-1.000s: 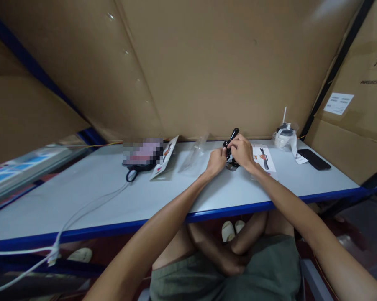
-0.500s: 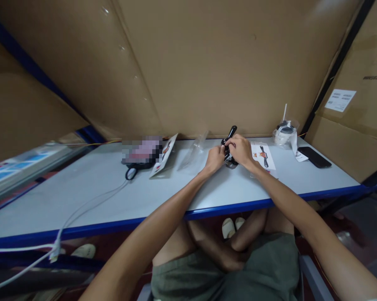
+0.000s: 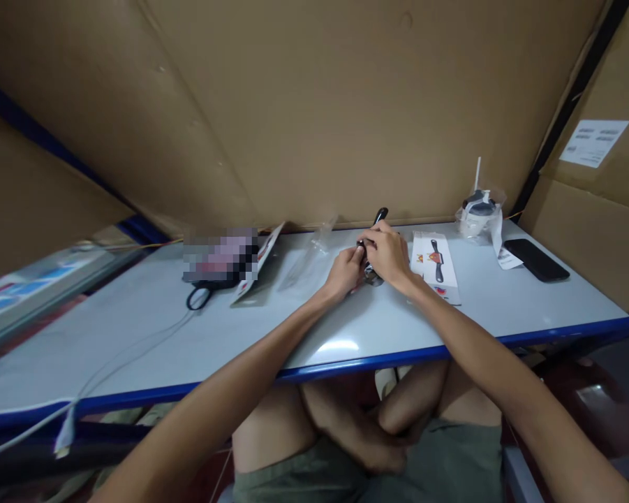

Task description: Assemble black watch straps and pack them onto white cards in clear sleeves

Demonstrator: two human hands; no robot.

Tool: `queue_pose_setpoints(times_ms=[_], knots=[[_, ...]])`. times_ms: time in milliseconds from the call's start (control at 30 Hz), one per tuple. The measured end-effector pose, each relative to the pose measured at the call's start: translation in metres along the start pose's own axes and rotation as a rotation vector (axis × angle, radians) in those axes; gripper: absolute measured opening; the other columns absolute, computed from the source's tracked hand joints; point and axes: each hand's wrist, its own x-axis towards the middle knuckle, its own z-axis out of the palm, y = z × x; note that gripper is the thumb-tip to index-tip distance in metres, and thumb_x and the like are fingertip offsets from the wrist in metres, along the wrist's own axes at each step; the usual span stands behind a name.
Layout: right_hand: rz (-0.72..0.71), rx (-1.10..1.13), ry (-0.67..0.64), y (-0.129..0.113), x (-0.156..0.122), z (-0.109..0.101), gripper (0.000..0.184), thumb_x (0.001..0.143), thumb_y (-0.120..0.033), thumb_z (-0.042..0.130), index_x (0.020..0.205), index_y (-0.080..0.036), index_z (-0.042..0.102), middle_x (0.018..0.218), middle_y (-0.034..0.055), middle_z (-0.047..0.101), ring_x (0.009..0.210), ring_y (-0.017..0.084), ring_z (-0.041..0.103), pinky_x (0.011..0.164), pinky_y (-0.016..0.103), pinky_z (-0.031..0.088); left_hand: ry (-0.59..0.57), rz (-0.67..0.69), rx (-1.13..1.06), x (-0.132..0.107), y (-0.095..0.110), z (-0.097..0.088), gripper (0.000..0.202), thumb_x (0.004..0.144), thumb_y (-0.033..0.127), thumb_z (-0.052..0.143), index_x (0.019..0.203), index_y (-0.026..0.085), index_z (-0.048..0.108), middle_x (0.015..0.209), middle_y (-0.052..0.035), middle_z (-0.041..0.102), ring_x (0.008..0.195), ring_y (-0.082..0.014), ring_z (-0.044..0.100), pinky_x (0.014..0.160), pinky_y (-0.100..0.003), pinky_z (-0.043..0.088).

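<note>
A black two-handled spokeshave stands tilted between my hands, its upper handle (image 3: 381,214) sticking up beyond my fingers. Its lower part is mostly covered; a shiny metal piece (image 3: 374,278) shows beneath my right palm. My left hand (image 3: 344,271) is closed around the near-left side of the tool, thumb uppermost. From the right, my right hand (image 3: 386,253) grips its middle with bent fingers, fingertips meeting the left thumb. Just right of my hands lies a printed card (image 3: 434,279) picturing the same kind of tool.
Left of my hands lie a clear plastic bag (image 3: 311,258), a leaning printed card (image 3: 262,262) and a blurred-out dark item (image 3: 223,265) with a cable. A bagged cup with a straw (image 3: 477,213) and a black phone (image 3: 537,260) are at right. Cardboard (image 3: 319,126) walls the back.
The view has shifted slightly. My hands have closed in further over the spokeshave, and its upper handle leans a little differently. Both hands keep their hold.
</note>
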Motion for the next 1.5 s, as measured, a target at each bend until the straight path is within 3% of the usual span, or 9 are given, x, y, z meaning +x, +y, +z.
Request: queue_pose_setpoints(times_ms=[100, 200, 267, 433, 633, 867, 1133, 1333, 1500], knots=[[0.022, 0.059, 0.015, -0.001, 0.000, -0.001, 0.025, 0.096, -0.012, 0.055, 0.100, -0.024, 0.077, 0.116, 0.0050, 0.069, 0.108, 0.019, 0.066, 0.093, 0.030, 0.048, -0.028, -0.020, -0.064, -0.002, 0.000, 0.000, 0.044, 0.095, 0.060, 0.054, 0.074, 0.024, 0.040, 0.042, 0.0106, 0.032, 0.030, -0.0077, 0.024, 0.031, -0.021, 0.023], [0.116, 0.077, 0.028, -0.004, 0.001, -0.002, 0.020, 0.099, -0.025, 0.060, 0.114, -0.022, 0.071, 0.111, 0.0070, 0.071, 0.102, 0.022, 0.068, 0.088, 0.032, 0.051, 0.027, 0.013, -0.020, -0.002, -0.001, -0.001, 0.047, 0.092, 0.065, 0.055, 0.073, 0.025, 0.040, 0.042, 0.0106, 0.033, 0.029, -0.0076, 0.026, 0.029, -0.022, 0.023], [0.143, 0.061, -0.014, -0.005, 0.002, -0.003, 0.018, 0.099, -0.030, 0.062, 0.113, -0.021, 0.069, 0.107, 0.0076, 0.073, 0.098, 0.023, 0.069, 0.084, 0.032, 0.051, 0.058, 0.039, 0.018, -0.002, -0.002, -0.003, 0.048, 0.090, 0.067, 0.056, 0.074, 0.025, 0.041, 0.042, 0.0106, 0.034, 0.028, -0.0075, 0.026, 0.028, -0.022, 0.023], [0.101, 0.031, -0.070, -0.006, 0.001, -0.005, 0.016, 0.102, -0.024, 0.057, 0.114, -0.023, 0.067, 0.112, 0.0063, 0.075, 0.098, 0.022, 0.070, 0.081, 0.031, 0.051, 0.070, 0.063, 0.031, -0.005, -0.001, -0.006, 0.049, 0.089, 0.069, 0.056, 0.073, 0.025, 0.042, 0.043, 0.0109, 0.035, 0.029, -0.0077, 0.027, 0.028, -0.022, 0.024], [0.017, 0.009, -0.102, -0.007, 0.000, -0.005, 0.018, 0.105, -0.033, 0.055, 0.115, -0.025, 0.067, 0.113, 0.0071, 0.075, 0.098, 0.023, 0.072, 0.080, 0.030, 0.051, 0.094, 0.079, 0.050, -0.006, -0.001, -0.007, 0.046, 0.091, 0.066, 0.055, 0.073, 0.025, 0.044, 0.041, 0.0103, 0.035, 0.028, -0.0086, 0.027, 0.028, -0.023, 0.024], [0.014, 0.017, -0.131, -0.009, 0.002, -0.003, 0.021, 0.107, -0.038, 0.052, 0.114, -0.024, 0.068, 0.107, 0.0088, 0.075, 0.093, 0.024, 0.072, 0.080, 0.032, 0.052, 0.101, 0.076, 0.070, -0.008, -0.002, -0.006, 0.045, 0.091, 0.062, 0.058, 0.070, 0.025, 0.043, 0.040, 0.0091, 0.036, 0.027, -0.0085, 0.028, 0.028, -0.023, 0.024], [0.019, 0.034, -0.142, -0.008, 0.003, 0.001, 0.024, 0.108, -0.034, 0.048, 0.120, -0.025, 0.066, 0.107, 0.0073, 0.073, 0.096, 0.025, 0.071, 0.083, 0.035, 0.053, 0.120, 0.083, 0.093, -0.008, -0.006, -0.006, 0.040, 0.093, 0.056, 0.057, 0.070, 0.025, 0.045, 0.040, 0.0092, 0.034, 0.027, -0.0087, 0.028, 0.029, -0.023, 0.022], [0.036, 0.110, -0.085, -0.006, 0.002, 0.006, 0.029, 0.097, -0.012, 0.053, 0.120, -0.025, 0.064, 0.121, 0.0063, 0.067, 0.106, 0.023, 0.067, 0.092, 0.034, 0.053, 0.096, 0.018, 0.093, -0.009, -0.004, -0.006, 0.037, 0.095, 0.050, 0.056, 0.070, 0.025, 0.044, 0.040, 0.0090, 0.033, 0.028, -0.0091, 0.027, 0.028, -0.023, 0.018], [0.033, 0.130, -0.020, 0.001, 0.004, 0.007, 0.018, 0.101, -0.019, 0.052, 0.104, -0.022, 0.070, 0.120, 0.0076, 0.064, 0.112, 0.022, 0.065, 0.095, 0.034, 0.054, 0.065, 0.017, 0.061, -0.008, -0.002, -0.006, 0.043, 0.095, 0.054, 0.054, 0.067, 0.025, 0.041, 0.040, 0.0081, 0.032, 0.028, -0.0087, 0.025, 0.029, -0.024, 0.018]])
